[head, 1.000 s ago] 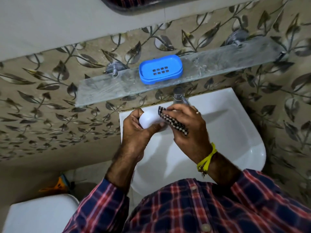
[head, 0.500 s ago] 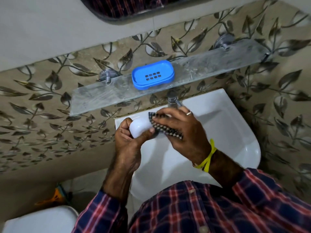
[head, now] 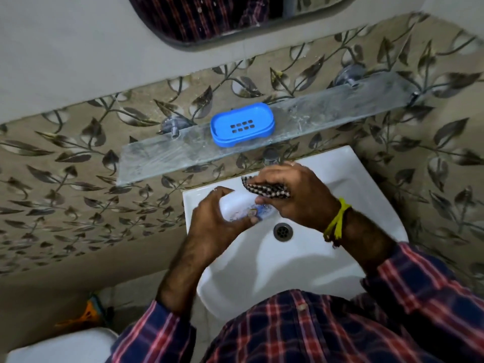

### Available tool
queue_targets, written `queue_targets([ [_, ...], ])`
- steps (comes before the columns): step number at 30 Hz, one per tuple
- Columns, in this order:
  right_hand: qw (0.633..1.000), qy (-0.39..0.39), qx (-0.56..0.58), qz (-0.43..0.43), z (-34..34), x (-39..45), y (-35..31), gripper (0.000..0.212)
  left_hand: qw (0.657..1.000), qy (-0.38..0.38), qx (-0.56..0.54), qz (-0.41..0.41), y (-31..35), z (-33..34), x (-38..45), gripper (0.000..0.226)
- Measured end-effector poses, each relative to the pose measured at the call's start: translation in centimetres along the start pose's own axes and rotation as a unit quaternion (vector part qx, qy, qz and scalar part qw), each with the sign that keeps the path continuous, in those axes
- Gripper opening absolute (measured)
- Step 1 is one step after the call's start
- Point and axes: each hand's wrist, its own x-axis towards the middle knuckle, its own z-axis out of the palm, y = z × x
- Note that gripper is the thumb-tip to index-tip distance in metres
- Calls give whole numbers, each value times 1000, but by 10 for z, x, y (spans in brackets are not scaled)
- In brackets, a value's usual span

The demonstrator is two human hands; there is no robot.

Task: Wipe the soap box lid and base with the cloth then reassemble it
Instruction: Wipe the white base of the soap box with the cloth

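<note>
Both hands work on the soap box lid over the basin; the blue base waits on the far shelf.

Nearest to me I see the checked shirt sleeves, then the white basin (head: 301,260) with its drain (head: 282,231). Over the basin, the left hand (head: 217,226) is closed around the soap box lid (head: 239,208), a clear whitish piece with blue marks, with the fingers curled on its near and far edges. The right hand (head: 296,195), with a yellow thread (head: 336,224) on the wrist, is clamped on the checked cloth (head: 267,189) and presses it on the right end of the lid. Farther, a tap (head: 272,157) shows just behind the right hand. On the glass shelf (head: 162,155) at the wall stands the blue soap box base (head: 242,127), open side up, well apart from the hands.
</note>
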Motion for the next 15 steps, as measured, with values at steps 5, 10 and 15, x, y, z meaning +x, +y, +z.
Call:
queue_targets([
  [5,992,1,-72,-101,-3,8,-12,36,990,6,126,60,18,-8,9,42],
  [10,995,58,-11,-76,2,-11,-1,36,994,-42,-96,-5,16,5,4,44],
  [15,979,171,105,26,10,-11,-2,27,986,-10,-164,-15,16,16,1,36],
])
